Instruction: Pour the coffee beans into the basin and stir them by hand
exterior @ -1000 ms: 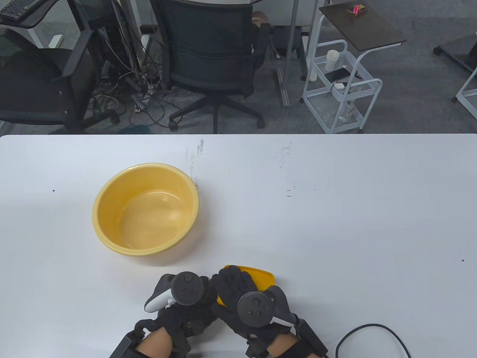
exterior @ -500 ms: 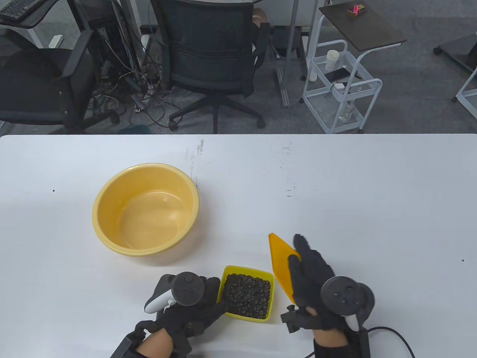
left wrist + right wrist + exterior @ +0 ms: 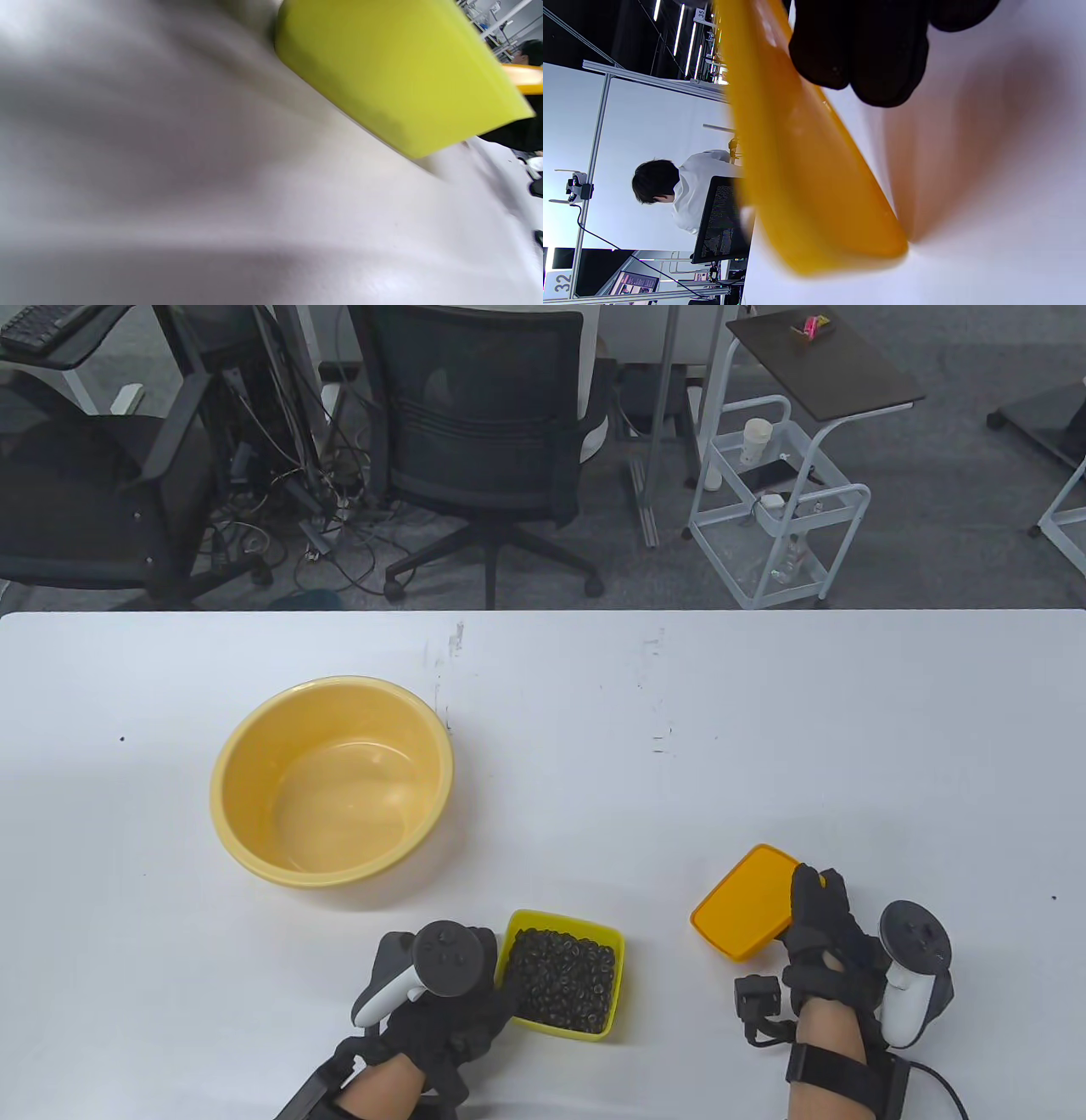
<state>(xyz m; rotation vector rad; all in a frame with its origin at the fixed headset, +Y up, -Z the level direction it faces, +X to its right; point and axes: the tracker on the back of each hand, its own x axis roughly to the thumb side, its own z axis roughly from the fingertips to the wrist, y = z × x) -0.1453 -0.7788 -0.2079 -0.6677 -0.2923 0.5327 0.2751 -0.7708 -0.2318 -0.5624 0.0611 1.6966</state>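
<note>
An empty yellow basin (image 3: 331, 780) stands on the white table (image 3: 764, 712), left of centre. Near the front edge sits an open yellow-green box (image 3: 615, 984) filled with dark coffee beans (image 3: 564, 980). My left hand (image 3: 475, 997) holds the box at its left side; the box wall (image 3: 394, 80) fills the left wrist view. To the right, my right hand (image 3: 814, 912) grips the orange lid (image 3: 742, 912), tilted with its far corner touching the table. In the right wrist view the lid (image 3: 801, 186) slants down from my fingers (image 3: 865, 55).
A black cable (image 3: 942, 1090) runs along the table's front right edge. Beyond the far edge stand office chairs (image 3: 484, 432) and a white trolley (image 3: 776, 500). A person at a monitor (image 3: 683, 190) shows in the right wrist view.
My right hand lifted the orange lid off the box, uncovering the beans, carried it right and lowered it to the table. The left hand stayed at the box.
</note>
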